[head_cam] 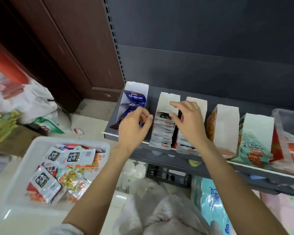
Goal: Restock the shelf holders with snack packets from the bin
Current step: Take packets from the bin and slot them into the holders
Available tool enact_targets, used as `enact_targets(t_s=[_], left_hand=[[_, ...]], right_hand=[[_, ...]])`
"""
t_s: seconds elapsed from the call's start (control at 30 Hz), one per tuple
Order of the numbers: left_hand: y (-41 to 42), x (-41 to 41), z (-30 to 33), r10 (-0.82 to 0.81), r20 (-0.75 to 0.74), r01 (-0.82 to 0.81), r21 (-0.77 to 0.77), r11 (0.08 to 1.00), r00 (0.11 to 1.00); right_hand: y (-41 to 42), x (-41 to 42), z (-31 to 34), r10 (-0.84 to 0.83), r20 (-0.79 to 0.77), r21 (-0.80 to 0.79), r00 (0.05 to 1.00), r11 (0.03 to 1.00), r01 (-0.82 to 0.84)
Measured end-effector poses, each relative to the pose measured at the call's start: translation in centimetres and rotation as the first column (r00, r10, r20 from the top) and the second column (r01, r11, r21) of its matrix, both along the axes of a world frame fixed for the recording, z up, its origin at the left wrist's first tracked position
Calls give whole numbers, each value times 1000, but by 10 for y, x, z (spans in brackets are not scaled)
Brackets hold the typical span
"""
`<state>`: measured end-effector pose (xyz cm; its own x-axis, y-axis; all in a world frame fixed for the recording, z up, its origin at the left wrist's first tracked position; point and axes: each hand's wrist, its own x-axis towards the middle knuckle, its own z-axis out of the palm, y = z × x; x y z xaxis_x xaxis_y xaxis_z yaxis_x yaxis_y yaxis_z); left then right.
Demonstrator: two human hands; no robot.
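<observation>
Snack packets [163, 131], white-silver with small red marks and one dark label at the back, stood filed upright in a white card holder [169, 100] on the grey shelf [125, 138], directly under the right hand [187, 119]. Right fingers were loosely spread over the row, thumb near the rearmost packet; no firm grip visible. Left hand [134, 124] was curled at the neighbouring holder, fingertips touching blue packets [136, 99] with Chinese lettering. White bin [17, 180] of mixed packets lay below the left forearm.
</observation>
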<state>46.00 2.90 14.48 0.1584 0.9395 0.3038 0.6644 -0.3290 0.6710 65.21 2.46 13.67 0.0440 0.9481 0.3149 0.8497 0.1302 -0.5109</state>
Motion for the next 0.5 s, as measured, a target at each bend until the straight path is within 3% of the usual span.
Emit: enact_targets(t_s=[0.1,0.27,0.4,0.5], left_hand=[[-38,-14,7,182,210,-179,-30,983,961],[-104,-63,-1,438,332,-445,-60,893,835],[-138,-127,-30,548,194,-490,-278,826,813],[-152,-187,-65,640,3,-556,-492,670,768]], right_hand=[[-33,-11,11,115,-151,26,982,993,-113],[-74,-49,10,376,-284,-22,882,917,-398],[-86,-95,-16,504,-241,-184,829,815,-549],[-88,-138,-37,552,-258,-315,793,728,-609]])
